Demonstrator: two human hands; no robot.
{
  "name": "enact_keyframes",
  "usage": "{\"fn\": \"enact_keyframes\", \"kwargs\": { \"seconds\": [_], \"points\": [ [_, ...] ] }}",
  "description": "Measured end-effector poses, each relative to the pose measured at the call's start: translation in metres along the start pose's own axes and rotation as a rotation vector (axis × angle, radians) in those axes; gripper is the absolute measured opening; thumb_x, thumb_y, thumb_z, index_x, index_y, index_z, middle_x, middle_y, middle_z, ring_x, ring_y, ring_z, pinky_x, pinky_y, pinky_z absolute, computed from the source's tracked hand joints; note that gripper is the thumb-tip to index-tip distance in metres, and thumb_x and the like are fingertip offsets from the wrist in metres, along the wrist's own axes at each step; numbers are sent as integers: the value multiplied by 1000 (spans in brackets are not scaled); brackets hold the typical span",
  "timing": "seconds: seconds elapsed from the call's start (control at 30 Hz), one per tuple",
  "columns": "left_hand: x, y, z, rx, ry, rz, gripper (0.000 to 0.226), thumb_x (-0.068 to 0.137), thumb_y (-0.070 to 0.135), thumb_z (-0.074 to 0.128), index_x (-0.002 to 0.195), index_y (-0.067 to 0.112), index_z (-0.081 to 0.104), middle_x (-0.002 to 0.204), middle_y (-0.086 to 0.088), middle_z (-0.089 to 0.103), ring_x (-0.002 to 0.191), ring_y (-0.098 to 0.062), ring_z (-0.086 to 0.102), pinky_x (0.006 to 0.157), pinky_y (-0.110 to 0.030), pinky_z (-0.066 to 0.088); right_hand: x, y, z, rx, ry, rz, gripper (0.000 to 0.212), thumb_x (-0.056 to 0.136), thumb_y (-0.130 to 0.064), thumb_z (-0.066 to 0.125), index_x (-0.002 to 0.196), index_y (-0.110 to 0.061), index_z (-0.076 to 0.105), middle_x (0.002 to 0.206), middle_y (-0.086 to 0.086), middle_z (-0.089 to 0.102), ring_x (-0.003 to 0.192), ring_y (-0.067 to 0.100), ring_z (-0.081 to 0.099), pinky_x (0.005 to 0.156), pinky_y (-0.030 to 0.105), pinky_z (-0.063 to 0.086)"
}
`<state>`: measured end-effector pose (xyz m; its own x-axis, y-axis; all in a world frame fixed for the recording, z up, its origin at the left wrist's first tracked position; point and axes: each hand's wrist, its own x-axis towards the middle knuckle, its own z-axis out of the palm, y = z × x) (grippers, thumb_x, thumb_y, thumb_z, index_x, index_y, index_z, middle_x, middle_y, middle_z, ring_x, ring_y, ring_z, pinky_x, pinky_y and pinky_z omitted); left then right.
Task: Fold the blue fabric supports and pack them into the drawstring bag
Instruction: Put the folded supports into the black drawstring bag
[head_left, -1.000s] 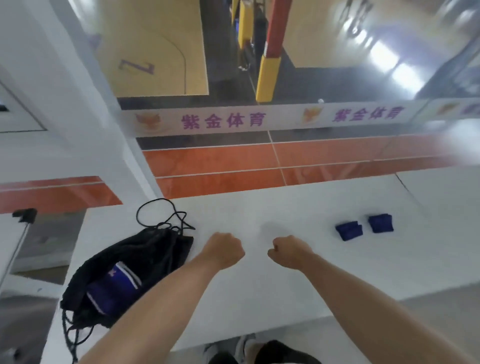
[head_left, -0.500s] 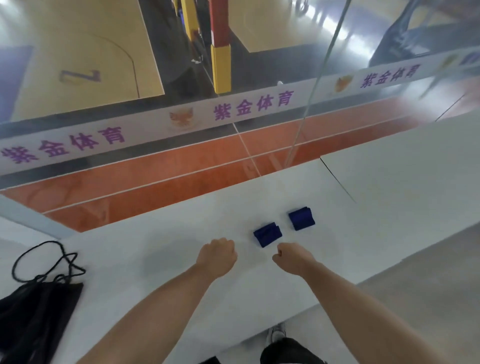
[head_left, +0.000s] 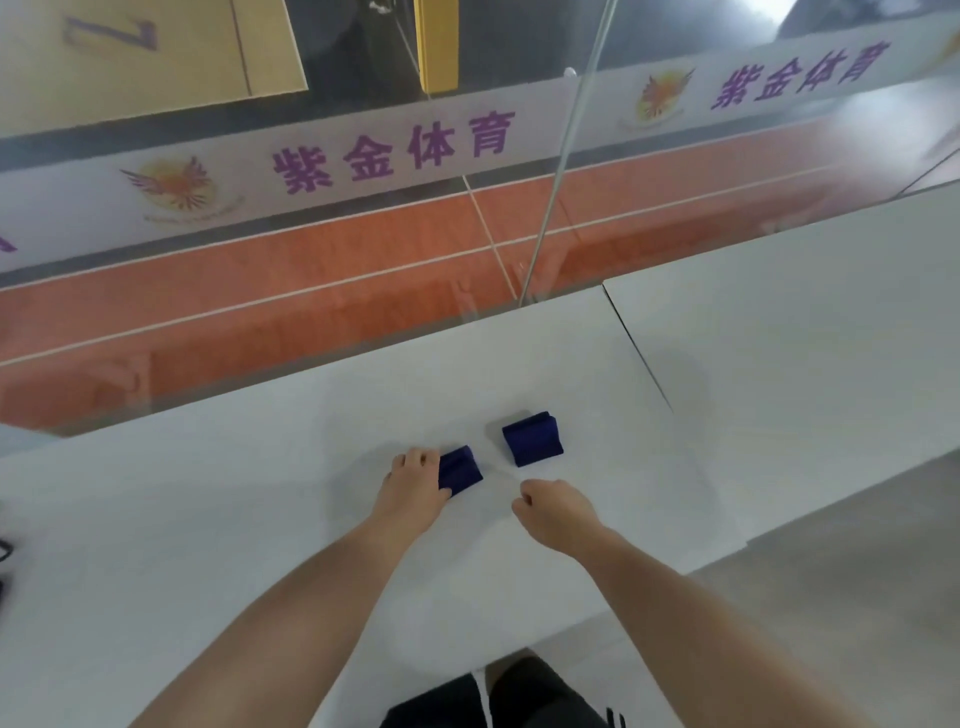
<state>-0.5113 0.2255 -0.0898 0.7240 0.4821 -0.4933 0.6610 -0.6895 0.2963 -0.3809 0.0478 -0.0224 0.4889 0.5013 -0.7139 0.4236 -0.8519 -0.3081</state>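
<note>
Since earlier, left hand (head_left: 413, 483) reached a folded support (head_left: 462, 470) on the white table (head_left: 208, 519); right hand (head_left: 553, 512) curled empty.

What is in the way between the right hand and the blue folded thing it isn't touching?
Nothing visible. Only bare white table lies between the right hand and the farther blue support. The left hand is already on the other blue support, off to the side.

The surface (head_left: 260, 519) is looking smooth, matt and white. Lying on it, both folded supports (head_left: 532, 439) are showing soft, dull blue cloth. Beyond the surface's far edge, the glass panel (head_left: 363, 249) is gleaming, throwing glossy reflections over the orange floor (head_left: 260, 312).
</note>
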Motion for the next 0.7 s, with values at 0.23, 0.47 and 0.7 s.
{"fn": "enact_keyframes", "kwargs": {
  "seconds": [0.23,0.47,0.7],
  "points": [
    [-1,9,-4,-51,-149,11,44,84,21,64,126,13,55,117,-11,59,104,-31,60,88,-43,54,3,3,11,244,89,69,16,95,-29,49,89,-16,54,81,0,61,67,17,54,61,32,48],
    [-24,32,-36,34,2,245,35,90,35,57,121,20,48,114,-3,56,93,-28,63,77,-40,54,-19,-17,-18,690,-10,319,34,98,-41,49,96,-7,53,79,10,68,55,19,52,54,29,44],
    [-29,64,-53,-53,60,491,37,95,26,56,131,20,48,112,-9,60,91,-29,64,76,-36,52,-22,-9,-56,1190,-266,228,45,95,-33,64,124,2,60,82,17,66,53,18,53,52,26,43]
  ]
}}
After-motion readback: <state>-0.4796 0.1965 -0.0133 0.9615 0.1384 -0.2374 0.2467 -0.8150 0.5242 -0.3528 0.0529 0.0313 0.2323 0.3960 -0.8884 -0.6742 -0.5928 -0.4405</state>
